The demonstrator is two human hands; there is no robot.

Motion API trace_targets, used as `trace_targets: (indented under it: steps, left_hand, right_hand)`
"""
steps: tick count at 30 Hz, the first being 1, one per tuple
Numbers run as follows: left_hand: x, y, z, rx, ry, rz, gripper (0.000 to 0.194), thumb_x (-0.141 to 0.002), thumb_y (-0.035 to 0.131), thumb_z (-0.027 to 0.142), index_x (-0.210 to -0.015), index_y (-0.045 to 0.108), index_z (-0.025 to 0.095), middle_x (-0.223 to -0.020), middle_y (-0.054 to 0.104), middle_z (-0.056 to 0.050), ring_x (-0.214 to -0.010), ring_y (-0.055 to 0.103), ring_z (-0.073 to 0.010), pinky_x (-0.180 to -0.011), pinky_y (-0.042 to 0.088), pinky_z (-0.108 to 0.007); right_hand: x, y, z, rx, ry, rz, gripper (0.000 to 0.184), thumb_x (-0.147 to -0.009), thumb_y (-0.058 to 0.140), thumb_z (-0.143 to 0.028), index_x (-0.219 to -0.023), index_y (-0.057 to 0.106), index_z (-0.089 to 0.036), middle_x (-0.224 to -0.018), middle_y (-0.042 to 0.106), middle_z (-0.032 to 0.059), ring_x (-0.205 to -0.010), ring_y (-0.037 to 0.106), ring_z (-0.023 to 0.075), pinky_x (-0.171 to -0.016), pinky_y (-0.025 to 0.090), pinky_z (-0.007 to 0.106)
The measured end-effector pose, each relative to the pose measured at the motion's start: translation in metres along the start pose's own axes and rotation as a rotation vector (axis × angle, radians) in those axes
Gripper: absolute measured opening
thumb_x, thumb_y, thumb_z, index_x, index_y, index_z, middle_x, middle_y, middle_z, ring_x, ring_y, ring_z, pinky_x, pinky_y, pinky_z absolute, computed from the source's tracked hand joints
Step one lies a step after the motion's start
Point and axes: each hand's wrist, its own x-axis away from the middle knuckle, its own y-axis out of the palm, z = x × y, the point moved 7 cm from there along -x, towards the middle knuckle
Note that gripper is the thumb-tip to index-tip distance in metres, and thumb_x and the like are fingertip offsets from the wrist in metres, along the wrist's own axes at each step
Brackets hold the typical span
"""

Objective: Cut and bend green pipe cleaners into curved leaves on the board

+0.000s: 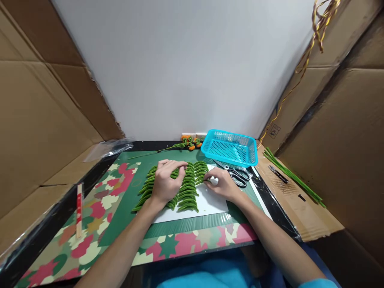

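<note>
Several curved green pipe-cleaner pieces (189, 192) lie in rows on a white sheet (210, 202) in the middle of the green cutting mat (126, 212). My left hand (167, 181) rests on top of the left rows, fingers curled down onto the pieces. My right hand (220, 183) lies at the right edge of the rows, its fingertips pinched on one green piece (201, 176) there.
A blue plastic basket (230, 147) stands behind the sheet, black-handled scissors (238, 176) beside my right hand. Green stems (292, 178) and a small tool (278, 174) lie on cardboard at right. An orange-and-green flower sprig (189, 142) sits at the back, chopsticks (79, 210) at left.
</note>
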Motion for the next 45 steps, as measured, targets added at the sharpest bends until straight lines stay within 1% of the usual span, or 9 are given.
trace_targets:
  steps: [6, 10, 20, 27, 31, 34, 37, 40, 45]
  left_hand:
    - [0.002, 0.005, -0.005, -0.033, -0.032, -0.04, 0.025, -0.101, 0.053, 0.026, -0.092, 0.076, 0.021, -0.089, 0.082, -0.004, -0.082, 0.074, -0.0199, -0.1, 0.044, -0.041]
    - [0.002, 0.005, -0.005, -0.041, -0.035, -0.05, 0.026, -0.101, 0.052, 0.026, -0.092, 0.076, 0.021, -0.09, 0.082, -0.004, -0.082, 0.073, -0.0198, -0.099, 0.044, -0.041]
    - [0.003, 0.008, -0.001, -0.051, -0.008, -0.077, 0.026, -0.101, 0.052, 0.025, -0.093, 0.076, 0.022, -0.087, 0.081, -0.003, -0.082, 0.073, -0.0197, -0.099, 0.044, -0.041]
    - [0.005, 0.01, -0.001, -0.04, 0.012, -0.09, 0.025, -0.101, 0.052, 0.022, -0.094, 0.076, 0.021, -0.088, 0.08, -0.003, -0.082, 0.073, -0.0196, -0.1, 0.043, -0.04]
    - [0.005, 0.019, -0.001, -0.045, 0.024, -0.203, 0.022, -0.1, 0.055, 0.02, -0.097, 0.077, 0.021, -0.096, 0.081, -0.003, -0.089, 0.072, -0.0201, -0.1, 0.04, -0.041]
    - [0.008, 0.03, 0.001, -0.062, 0.046, -0.337, 0.018, -0.099, 0.061, 0.023, -0.102, 0.079, 0.023, -0.105, 0.078, -0.004, -0.1, 0.069, -0.0218, -0.1, 0.037, -0.043]
    - [0.013, 0.039, -0.001, -0.091, 0.046, -0.439, 0.015, -0.099, 0.066, 0.029, -0.098, 0.08, 0.025, -0.11, 0.073, -0.005, -0.106, 0.064, -0.0234, -0.1, 0.035, -0.044]
    - [0.016, 0.045, -0.004, -0.116, 0.039, -0.498, 0.016, -0.1, 0.068, 0.032, -0.094, 0.081, 0.025, -0.111, 0.071, -0.005, -0.107, 0.061, -0.0237, -0.099, 0.034, -0.045]
    - [0.015, 0.053, -0.005, -0.133, 0.037, -0.536, 0.016, -0.101, 0.068, 0.032, -0.095, 0.081, 0.023, -0.111, 0.07, -0.005, -0.107, 0.059, -0.0249, -0.097, 0.034, -0.045]
  right_hand:
    - [0.004, 0.012, -0.002, 0.094, -0.054, -0.082, 0.016, -0.087, 0.074, -0.006, -0.09, 0.074, -0.022, -0.089, 0.076, 0.0039, -0.093, 0.066, 0.0237, -0.086, 0.051, 0.036]
    - [0.004, 0.016, -0.001, 0.151, -0.069, -0.095, 0.013, -0.089, 0.075, -0.009, -0.09, 0.074, -0.022, -0.091, 0.075, 0.0047, -0.095, 0.064, 0.0246, -0.088, 0.05, 0.038]
    - [0.0, 0.016, -0.002, 0.258, -0.064, -0.1, 0.011, -0.091, 0.075, -0.013, -0.094, 0.073, -0.023, -0.102, 0.076, 0.0049, -0.101, 0.063, 0.0259, -0.088, 0.044, 0.04]
    - [0.001, 0.013, -0.003, 0.298, -0.048, -0.121, 0.01, -0.092, 0.077, -0.018, -0.1, 0.073, -0.023, -0.099, 0.076, 0.0051, -0.099, 0.061, 0.0257, -0.087, 0.04, 0.04]
    - [-0.001, 0.005, -0.002, 0.305, -0.014, -0.095, 0.01, -0.097, 0.075, -0.03, -0.101, 0.073, -0.021, -0.099, 0.075, 0.0068, -0.098, 0.061, 0.0262, -0.087, 0.038, 0.04]
    - [-0.002, 0.0, 0.007, 0.305, 0.043, -0.058, 0.01, -0.103, 0.065, -0.022, -0.098, 0.073, -0.02, -0.096, 0.075, 0.0072, -0.093, 0.061, 0.0245, -0.082, 0.037, 0.038]
    - [-0.002, -0.002, 0.016, 0.295, 0.092, -0.036, 0.012, -0.101, 0.066, -0.016, -0.092, 0.074, -0.019, -0.091, 0.074, 0.006, -0.088, 0.061, 0.0229, -0.079, 0.037, 0.036]
    - [-0.002, 0.0, 0.021, 0.28, 0.118, -0.038, 0.012, -0.098, 0.071, -0.016, -0.087, 0.075, -0.02, -0.086, 0.073, 0.004, -0.086, 0.062, 0.0212, -0.078, 0.037, 0.034]
    - [-0.004, 0.003, 0.023, 0.272, 0.127, -0.062, 0.009, -0.094, 0.079, -0.016, -0.085, 0.076, -0.019, -0.082, 0.073, 0.0021, -0.082, 0.062, 0.0199, -0.076, 0.036, 0.033]
